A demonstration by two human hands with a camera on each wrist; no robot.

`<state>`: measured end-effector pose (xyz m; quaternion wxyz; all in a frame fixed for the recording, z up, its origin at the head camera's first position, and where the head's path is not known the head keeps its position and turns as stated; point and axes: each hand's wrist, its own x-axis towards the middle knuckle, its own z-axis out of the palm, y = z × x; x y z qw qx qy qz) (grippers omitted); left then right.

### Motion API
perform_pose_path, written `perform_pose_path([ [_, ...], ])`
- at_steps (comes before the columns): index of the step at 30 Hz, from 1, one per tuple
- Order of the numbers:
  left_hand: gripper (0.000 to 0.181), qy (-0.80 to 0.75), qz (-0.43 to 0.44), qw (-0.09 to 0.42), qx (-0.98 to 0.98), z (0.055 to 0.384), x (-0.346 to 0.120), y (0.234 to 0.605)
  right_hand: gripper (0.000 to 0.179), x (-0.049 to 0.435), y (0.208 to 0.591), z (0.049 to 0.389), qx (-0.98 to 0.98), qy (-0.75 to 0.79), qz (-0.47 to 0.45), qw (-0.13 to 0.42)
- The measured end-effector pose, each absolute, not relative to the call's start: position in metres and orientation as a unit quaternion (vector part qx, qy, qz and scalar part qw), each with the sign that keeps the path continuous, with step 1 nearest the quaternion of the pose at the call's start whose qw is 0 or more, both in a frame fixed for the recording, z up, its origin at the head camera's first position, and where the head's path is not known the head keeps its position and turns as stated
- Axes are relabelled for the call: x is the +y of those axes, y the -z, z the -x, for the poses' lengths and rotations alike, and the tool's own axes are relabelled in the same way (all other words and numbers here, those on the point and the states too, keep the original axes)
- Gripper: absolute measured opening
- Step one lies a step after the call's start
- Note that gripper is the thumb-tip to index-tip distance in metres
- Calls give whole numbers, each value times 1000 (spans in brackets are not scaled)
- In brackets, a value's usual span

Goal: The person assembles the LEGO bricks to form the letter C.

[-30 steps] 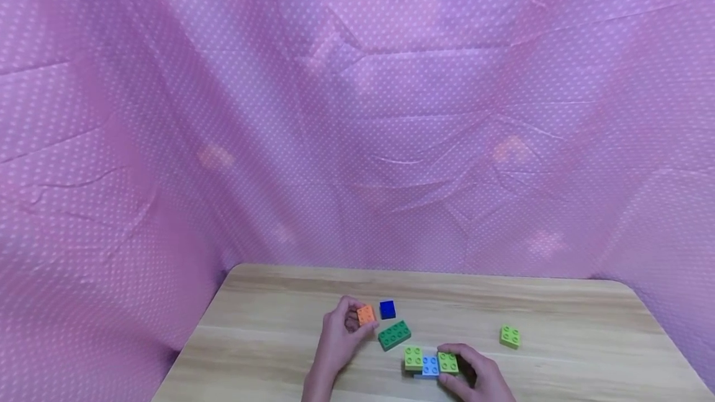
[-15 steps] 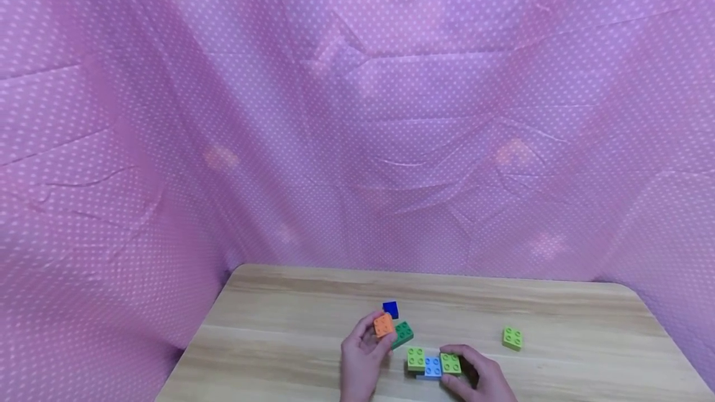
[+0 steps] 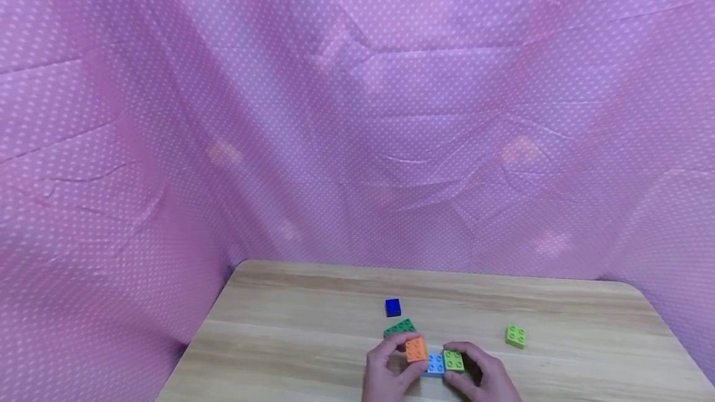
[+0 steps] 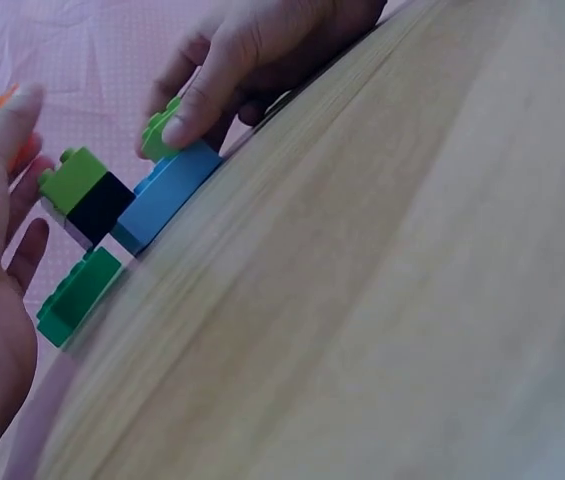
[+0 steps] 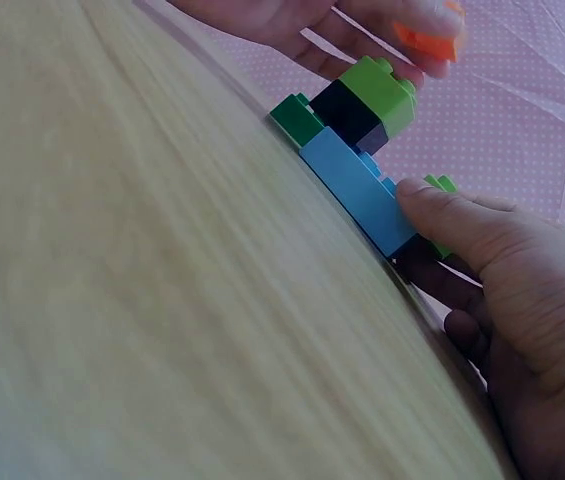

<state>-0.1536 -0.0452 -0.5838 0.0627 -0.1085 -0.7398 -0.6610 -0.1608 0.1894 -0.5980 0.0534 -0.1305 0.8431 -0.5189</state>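
My left hand (image 3: 385, 372) pinches an orange building brick (image 3: 415, 350) between thumb and fingers, held over the left end of a small brick build. That build has a long light blue brick (image 5: 360, 190) at its base. On its left end sits a dark brick (image 4: 100, 210) topped by a lime green brick (image 4: 74, 178), which the orange brick hides in the head view. Another lime brick (image 3: 454, 360) stands on the right end. My right hand (image 3: 485, 377) grips that right end, thumb in front and fingers behind.
Just behind the left hand lies a dark green brick (image 3: 398, 327), partly covered. Farther back is a dark blue brick (image 3: 393, 308). A loose lime brick (image 3: 516, 335) lies to the right on the wooden table (image 3: 279, 327). Pink dotted cloth (image 3: 357, 141) hangs around it.
My left hand has carried the orange brick right and nearer, from beside the dark green brick to over the build's left end. The right hand has kept its grip in place.
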Motion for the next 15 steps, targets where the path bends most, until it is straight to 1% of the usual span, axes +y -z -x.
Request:
perform_pose_path([
  [4,42,618,165,89,-764,158,-46,588,45,189,598,162,844,518,126,58],
  [8,42,597,185,103,-774,162,-47,593,45,188,597,162,844,519,123,62],
  [11,42,594,174,96,-780,163,-49,594,46,187,596,162,844,518,121,64],
  [15,43,595,147,73,-787,164,-49,593,45,187,596,162,843,521,117,64],
])
